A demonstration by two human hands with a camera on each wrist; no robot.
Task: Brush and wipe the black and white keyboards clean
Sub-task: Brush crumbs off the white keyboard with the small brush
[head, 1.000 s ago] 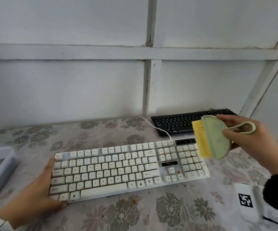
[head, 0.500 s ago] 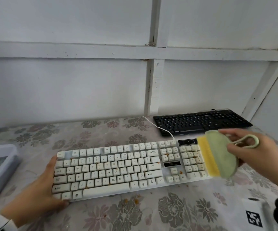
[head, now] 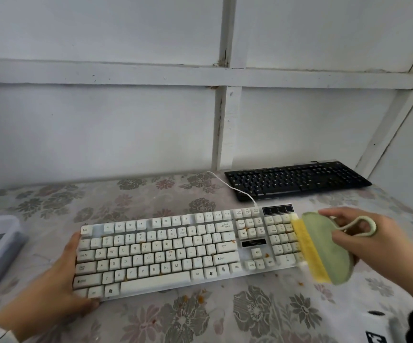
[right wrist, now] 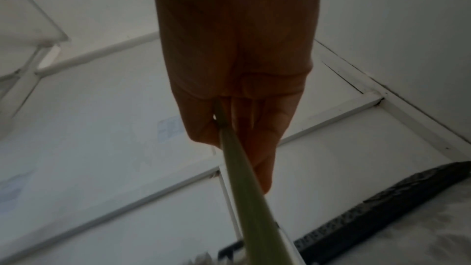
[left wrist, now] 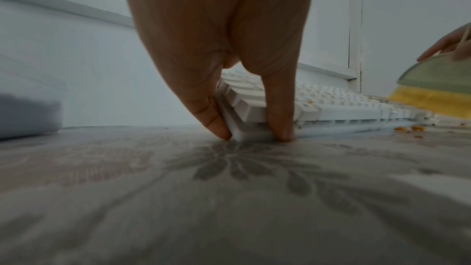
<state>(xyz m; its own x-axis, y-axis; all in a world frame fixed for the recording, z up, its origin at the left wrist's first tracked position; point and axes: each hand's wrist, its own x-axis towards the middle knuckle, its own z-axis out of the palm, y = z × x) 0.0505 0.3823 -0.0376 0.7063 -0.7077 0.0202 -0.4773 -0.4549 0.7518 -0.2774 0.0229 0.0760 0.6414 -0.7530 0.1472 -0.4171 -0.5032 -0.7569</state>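
1. White keyboard [head: 183, 251]: lies on the flowered tablecloth [head: 225, 315], long side across the view; keys spotted with orange crumbs [head: 266, 255]; more crumbs on the cloth along its near edge and off its right end; white cable [head: 227, 185] runs from its far edge toward the wall.
2. Black keyboard [head: 297, 179]: lies beyond the white one, to the right, near the wall; apart from the white one; crossed at its left end by the white cable; seen blurred at lower right in the right wrist view [right wrist: 382, 215].
3. Left hand [head: 52, 280]: set against the left end of the white keyboard; fingers straight, thumb on the near corner; in the left wrist view [left wrist: 216, 47], thumb and one finger flank that corner with tips down on the cloth; relaxed brace, nothing clasped.
4. Right hand [head: 373, 251]: grasps the brush [head: 324, 248]; fingers laid over the green back, thumb beneath; handle loop [head: 363, 226] stands out above the hand; right wrist view [right wrist: 237, 67] dark, green edge [right wrist: 244, 198] pinched between thumb and fingers.
5. Brush: green oval back, yellow bristles [head: 308, 251] pointing left; bristles over the right edge of the white keyboard, at the number pad; blurred, contact with the keys not certain; visible also at the right edge of the left wrist view [left wrist: 433, 88].
6. Grey tray [head: 0, 246]: stands at the left edge of the table, apart from the left hand.
7. White box with black marker [head: 378, 335]: at the near right corner, partly cut off.
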